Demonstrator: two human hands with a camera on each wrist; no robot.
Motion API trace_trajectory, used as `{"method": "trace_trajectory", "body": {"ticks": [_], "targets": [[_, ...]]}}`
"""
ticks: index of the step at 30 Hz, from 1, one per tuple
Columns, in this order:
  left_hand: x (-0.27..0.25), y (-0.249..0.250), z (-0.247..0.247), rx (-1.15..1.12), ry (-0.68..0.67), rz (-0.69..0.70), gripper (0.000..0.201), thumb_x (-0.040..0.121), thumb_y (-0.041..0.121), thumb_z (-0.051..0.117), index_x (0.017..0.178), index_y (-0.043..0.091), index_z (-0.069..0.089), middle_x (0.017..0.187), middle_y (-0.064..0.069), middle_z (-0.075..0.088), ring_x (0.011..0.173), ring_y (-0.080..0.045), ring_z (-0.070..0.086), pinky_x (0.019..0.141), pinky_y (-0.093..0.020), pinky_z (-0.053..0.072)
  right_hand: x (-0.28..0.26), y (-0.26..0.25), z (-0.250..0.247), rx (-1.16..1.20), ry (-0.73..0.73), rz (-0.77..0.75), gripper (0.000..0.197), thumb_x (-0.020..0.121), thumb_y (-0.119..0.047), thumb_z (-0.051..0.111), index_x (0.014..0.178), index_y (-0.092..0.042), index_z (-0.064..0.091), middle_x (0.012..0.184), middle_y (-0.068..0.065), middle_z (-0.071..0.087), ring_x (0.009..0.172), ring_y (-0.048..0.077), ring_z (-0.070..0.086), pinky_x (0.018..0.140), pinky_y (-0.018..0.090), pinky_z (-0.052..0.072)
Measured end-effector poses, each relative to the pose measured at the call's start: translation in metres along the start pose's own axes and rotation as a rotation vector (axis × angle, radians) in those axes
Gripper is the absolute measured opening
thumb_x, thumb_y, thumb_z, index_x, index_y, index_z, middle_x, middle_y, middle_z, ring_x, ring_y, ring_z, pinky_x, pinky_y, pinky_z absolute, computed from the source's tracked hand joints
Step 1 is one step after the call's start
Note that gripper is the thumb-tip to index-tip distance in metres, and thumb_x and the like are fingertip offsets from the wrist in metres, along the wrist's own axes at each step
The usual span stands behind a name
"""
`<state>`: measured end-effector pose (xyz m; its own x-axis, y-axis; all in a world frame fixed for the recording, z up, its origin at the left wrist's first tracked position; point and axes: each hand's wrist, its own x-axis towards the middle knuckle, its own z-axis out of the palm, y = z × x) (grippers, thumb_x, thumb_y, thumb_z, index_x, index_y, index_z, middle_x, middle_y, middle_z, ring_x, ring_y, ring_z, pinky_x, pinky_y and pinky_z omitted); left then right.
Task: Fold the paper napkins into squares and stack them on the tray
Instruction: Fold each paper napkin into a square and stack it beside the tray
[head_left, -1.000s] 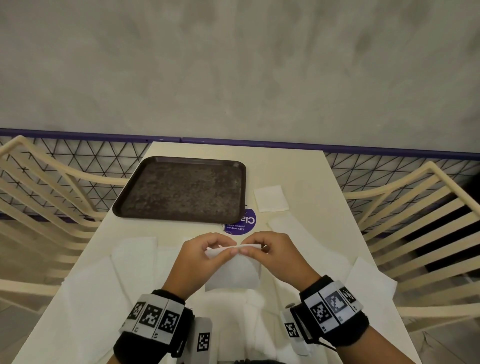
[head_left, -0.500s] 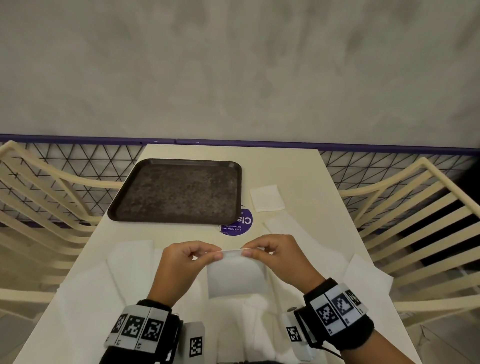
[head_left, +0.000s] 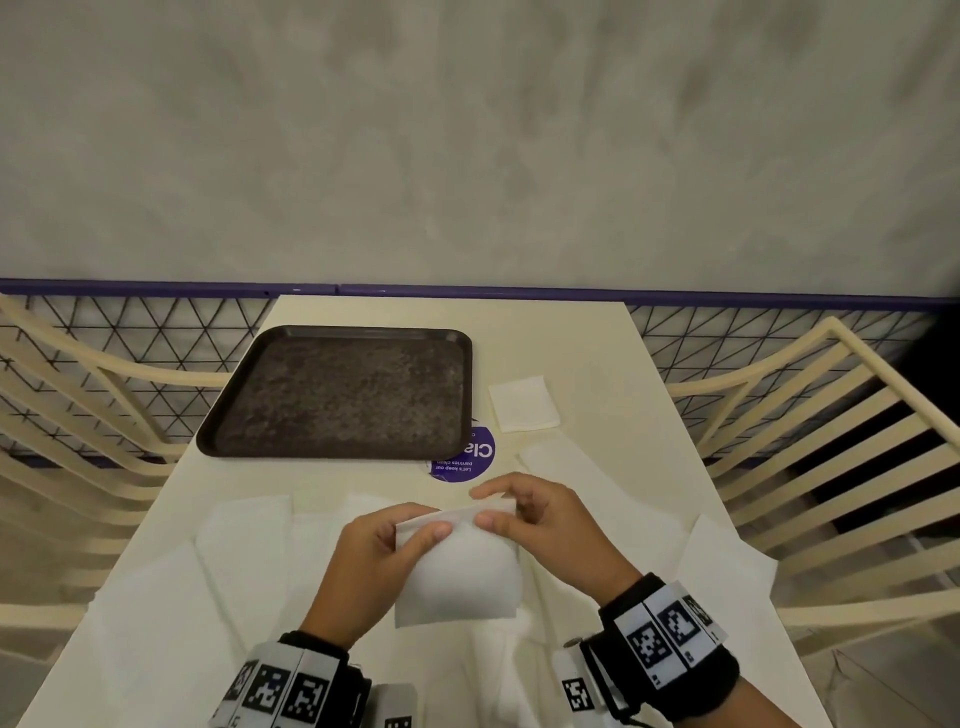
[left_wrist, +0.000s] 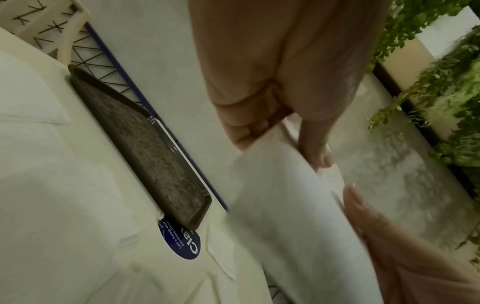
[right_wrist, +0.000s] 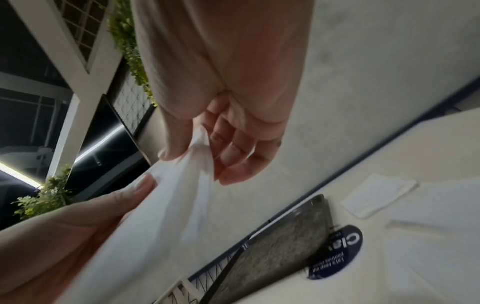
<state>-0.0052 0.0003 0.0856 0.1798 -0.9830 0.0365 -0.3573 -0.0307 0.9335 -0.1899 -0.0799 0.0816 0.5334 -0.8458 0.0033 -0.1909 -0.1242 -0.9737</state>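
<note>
Left hand (head_left: 387, 553) pinches the top left corner of a folded white napkin (head_left: 460, 577), thumb on the near face, fingers curled behind. Right hand (head_left: 545, 525) pinches the top right corner the same way, thumb in front. Napkin is held up off the table (head_left: 613, 364) between both hands, top edge doubled over and tilted, left end lower; lower part hangs toward the person. In the left wrist view the napkin (left_wrist: 280, 205) is blurred; in the right wrist view its cloth (right_wrist: 176, 205) bunches between thumb and fingers. Under the hands, unfolded napkins (head_left: 244, 561) lie spread over the near table. One folded square (head_left: 523, 404) lies flat just right of the tray, apart from it. Dark tray (head_left: 343, 392) sits far left on the table, nothing on it. Blue round sticker (head_left: 470, 460) is partly under the tray's near right corner. Cream chairs (head_left: 831, 441) stand on both sides.
</note>
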Motion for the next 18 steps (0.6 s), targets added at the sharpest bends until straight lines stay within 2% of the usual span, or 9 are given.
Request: {"method": "trace_trajectory", "body": {"ticks": [2,4,5,7,9,11,14,17,18], "targets": [[0.002,0.002,0.000,-0.115,0.087,-0.040,0.006,0.080,0.026,0.070,0.076,0.028,0.073,0.079,0.013,0.071,0.073,-0.005,0.063,0.061,-0.020,0.050,-0.001,0.008,0.003,0.070,-0.047,0.067,0.017,0.079,-0.026,0.072,0.095,-0.022,0.067,0.092,-0.003,0.071,0.083,0.019,0.066,0.076,0.030,0.053],[0.005,0.002,0.000,-0.198,0.167,-0.069,0.013,0.083,0.018,0.068,0.076,0.027,0.074,0.080,0.009,0.072,0.071,-0.005,0.063,0.062,-0.021,0.052,-0.003,0.016,0.004,0.054,-0.086,0.116,0.024,0.080,-0.030,0.069,0.088,-0.008,0.065,0.084,0.004,0.068,0.073,0.019,0.063,0.067,0.028,0.052],[0.006,0.000,0.000,-0.222,0.196,-0.086,0.013,0.084,0.018,0.066,0.077,0.027,0.074,0.081,0.008,0.072,0.072,-0.005,0.063,0.062,-0.021,0.052,-0.004,0.020,0.004,0.039,-0.085,0.133,0.031,0.081,-0.031,0.067,0.084,-0.001,0.062,0.077,0.008,0.063,0.067,0.019,0.059,0.061,0.025,0.048],[0.007,-0.002,0.001,-0.247,0.208,-0.106,0.011,0.086,0.025,0.065,0.079,0.025,0.074,0.082,0.008,0.072,0.071,-0.003,0.062,0.063,-0.019,0.050,-0.003,0.025,0.002,0.048,-0.064,0.168,0.038,0.084,-0.028,0.067,0.082,0.009,0.056,0.073,0.013,0.054,0.059,0.017,0.055,0.058,0.022,0.044],[0.008,-0.009,0.003,-0.204,0.193,-0.115,0.019,0.091,0.025,0.055,0.084,0.025,0.073,0.084,0.011,0.072,0.074,0.000,0.061,0.066,-0.014,0.048,0.001,0.027,0.001,0.073,-0.043,0.189,0.030,0.086,-0.021,0.067,0.083,0.007,0.060,0.072,0.011,0.057,0.056,0.013,0.058,0.057,0.022,0.044],[0.010,-0.019,0.004,-0.145,0.183,-0.157,0.028,0.096,0.023,0.044,0.087,0.024,0.071,0.084,0.013,0.072,0.077,0.000,0.062,0.070,-0.013,0.047,0.008,0.027,-0.005,0.084,-0.032,0.207,0.016,0.087,-0.015,0.065,0.080,0.000,0.065,0.068,0.005,0.062,0.054,0.011,0.058,0.056,0.020,0.045],[0.008,-0.044,0.003,-0.073,0.211,-0.281,0.034,0.099,0.024,0.037,0.089,0.018,0.068,0.083,0.000,0.071,0.084,-0.012,0.065,0.077,-0.024,0.049,0.032,0.036,-0.026,0.055,0.088,0.262,0.013,0.087,-0.011,0.064,0.073,-0.009,0.064,0.058,-0.004,0.061,0.052,0.014,0.055,0.051,0.017,0.045],[0.001,-0.081,0.001,0.198,0.244,-0.423,0.016,0.095,0.021,0.048,0.100,0.015,0.062,0.101,-0.005,0.060,0.097,-0.025,0.059,0.084,-0.032,0.043,0.066,0.052,-0.056,0.075,0.270,0.363,0.019,0.087,-0.010,0.064,0.069,-0.011,0.059,0.056,-0.001,0.056,0.048,0.011,0.055,0.047,0.015,0.044],[-0.002,-0.093,0.002,0.296,0.239,-0.482,0.020,0.091,0.021,0.056,0.108,0.011,0.060,0.106,-0.011,0.055,0.100,-0.031,0.057,0.088,-0.037,0.043,0.079,0.060,-0.064,0.077,0.313,0.391,0.021,0.087,-0.010,0.064,0.068,-0.011,0.057,0.059,0.000,0.054,0.047,0.008,0.055,0.047,0.015,0.044]]}}
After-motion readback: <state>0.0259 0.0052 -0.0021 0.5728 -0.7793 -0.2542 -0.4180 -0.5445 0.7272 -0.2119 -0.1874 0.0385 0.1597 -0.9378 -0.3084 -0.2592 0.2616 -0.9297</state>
